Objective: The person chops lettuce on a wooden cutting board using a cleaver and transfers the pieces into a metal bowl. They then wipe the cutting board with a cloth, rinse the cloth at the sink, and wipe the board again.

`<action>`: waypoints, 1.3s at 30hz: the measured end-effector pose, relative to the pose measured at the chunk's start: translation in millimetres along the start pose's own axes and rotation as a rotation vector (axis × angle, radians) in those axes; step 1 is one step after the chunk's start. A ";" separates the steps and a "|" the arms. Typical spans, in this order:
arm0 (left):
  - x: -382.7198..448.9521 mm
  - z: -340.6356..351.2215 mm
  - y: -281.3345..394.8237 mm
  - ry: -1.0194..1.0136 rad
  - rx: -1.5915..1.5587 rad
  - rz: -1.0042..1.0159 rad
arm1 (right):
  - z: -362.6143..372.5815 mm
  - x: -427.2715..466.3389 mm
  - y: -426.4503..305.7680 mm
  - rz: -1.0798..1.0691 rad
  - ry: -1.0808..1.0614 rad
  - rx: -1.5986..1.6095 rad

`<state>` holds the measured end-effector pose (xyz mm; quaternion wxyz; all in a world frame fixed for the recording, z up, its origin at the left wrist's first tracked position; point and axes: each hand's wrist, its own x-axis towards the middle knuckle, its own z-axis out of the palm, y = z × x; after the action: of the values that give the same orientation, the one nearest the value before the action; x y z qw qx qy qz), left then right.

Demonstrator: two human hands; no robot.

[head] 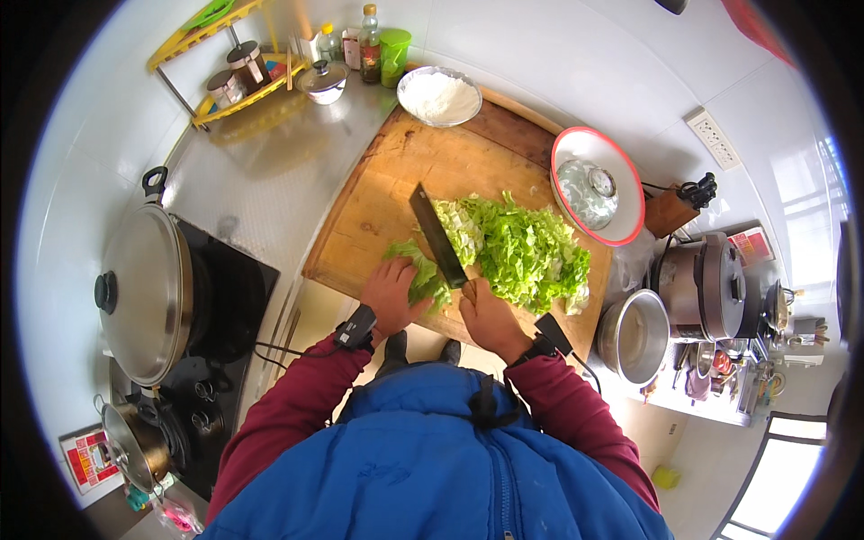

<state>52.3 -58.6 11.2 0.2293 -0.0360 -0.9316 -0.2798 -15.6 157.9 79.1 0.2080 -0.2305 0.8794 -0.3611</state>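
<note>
In my right hand (487, 312) is the handle of a cleaver (439, 237), its dark blade slanting up and left over the greens. My left hand (391, 291) presses on uncut leaves of lettuce (424, 264) just left of the blade, near the board's front edge. To the right of the blade, a heap of shredded lettuce (528, 251) covers part of the large wooden cutting board (368, 202). Part of the leaves is hidden under my left fingers.
Behind the board are a bowl of white flour (439, 96) and a wooden rolling pin (523, 111). A red-rimmed basin (628, 162) holds a patterned bowl. Right stand a metal bowl (634, 337), an electric pressure cooker (702, 287) and a knife block (671, 210). A lidded pan (152, 290) sits left.
</note>
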 end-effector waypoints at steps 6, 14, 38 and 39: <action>15.1 10.7 -22.0 -0.204 -0.035 -0.140 | -32.0 -18.7 -0.2 -0.059 0.029 0.065; 19.9 18.2 -23.9 -0.004 -0.078 -0.146 | -42.9 -24.3 -21.4 -0.109 -0.073 -0.019; -2.0 9.5 -18.4 0.018 -0.141 -0.088 | -27.3 -16.6 -21.3 -0.003 -0.171 -0.096; -2.0 10.8 -18.9 0.037 -0.135 -0.070 | -27.9 -17.4 -23.4 -0.006 -0.204 -0.104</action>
<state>46.1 -68.6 -7.2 0.2336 -0.0135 -0.9068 -0.3506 -10.5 167.8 118.0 0.2832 -0.2792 0.8705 -0.2899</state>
